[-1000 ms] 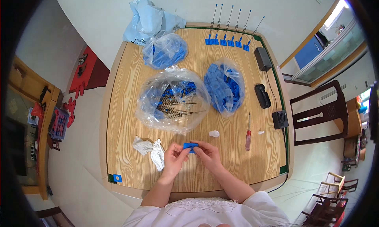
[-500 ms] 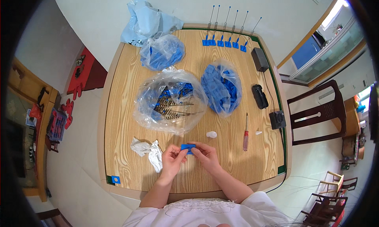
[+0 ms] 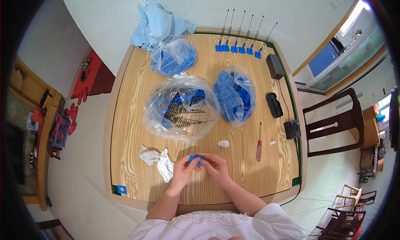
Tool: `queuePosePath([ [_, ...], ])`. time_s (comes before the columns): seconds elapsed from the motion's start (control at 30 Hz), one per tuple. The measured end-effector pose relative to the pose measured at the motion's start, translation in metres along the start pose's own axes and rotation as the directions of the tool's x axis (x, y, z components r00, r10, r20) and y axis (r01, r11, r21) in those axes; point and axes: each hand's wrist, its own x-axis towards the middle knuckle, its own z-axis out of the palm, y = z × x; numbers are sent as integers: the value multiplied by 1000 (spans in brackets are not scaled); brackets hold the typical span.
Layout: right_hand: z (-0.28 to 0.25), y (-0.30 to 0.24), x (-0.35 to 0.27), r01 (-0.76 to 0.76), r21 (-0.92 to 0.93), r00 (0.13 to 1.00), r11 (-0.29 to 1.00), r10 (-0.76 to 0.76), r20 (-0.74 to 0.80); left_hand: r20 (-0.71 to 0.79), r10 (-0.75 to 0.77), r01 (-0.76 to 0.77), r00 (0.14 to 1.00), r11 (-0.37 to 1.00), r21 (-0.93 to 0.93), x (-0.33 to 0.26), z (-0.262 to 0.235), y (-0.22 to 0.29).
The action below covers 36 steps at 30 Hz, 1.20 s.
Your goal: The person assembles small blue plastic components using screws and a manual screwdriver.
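Observation:
Near the front edge of the table, a small flat blue plastic piece (image 3: pixel 194 158) is held between my two hands. My left hand (image 3: pixel 183 170) pinches its left side with thumb and fingers. My right hand (image 3: pixel 216 167) grips its right side, the thumb lying over it. The fingers cover much of the piece. Just left of my left hand lie crumpled white tissues (image 3: pixel 166 167). Beyond the hands stands an open clear plastic bag (image 3: pixel 154 119) with black coil springs (image 3: pixel 180 115) and blue parts inside. A small white lump (image 3: pixel 223 143) lies beyond my right hand.
Two more bags of blue parts (image 3: pixel 231 100) (image 3: pixel 173 58) sit farther back, beside a pale blue bag (image 3: pixel 160 25). Several spring rods on blue bases (image 3: pixel 234 49) stand at the far edge. A red-handled screwdriver (image 3: pixel 259 150), black case (image 3: pixel 273 105) and black boxes (image 3: pixel 274 66) lie right.
The view has shifted slightly. My fingers have closed in further over the blue piece, and it looks tilted a little differently. Both hands still hold it.

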Motion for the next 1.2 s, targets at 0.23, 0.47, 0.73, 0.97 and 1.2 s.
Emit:
queuePosePath([
  [0.23, 1, -1, 0, 40, -47, 999, 998, -39, 13, -77, 42, -41, 996, 999, 17, -2, 4, 2],
  [0.47, -1, 0, 0, 23, -65, 999, 998, -21, 25, -85, 53, -53, 995, 999, 6, -4, 6, 5],
  [0.73, 3, -2, 1, 18, 48, 999, 999, -20, 27, -69, 113, -108, 991, 991, 72, -5, 3, 3],
  [0.97, 1, -2, -1, 91, -25, 996, 995, -92, -2, -74, 111, -103, 991, 990, 99, -7, 11, 5],
  [1.2, 3, -7, -3, 79, -62, 996, 995, -81, -27, -54, 119, -122, 991, 991, -61, -7, 11, -1],
])
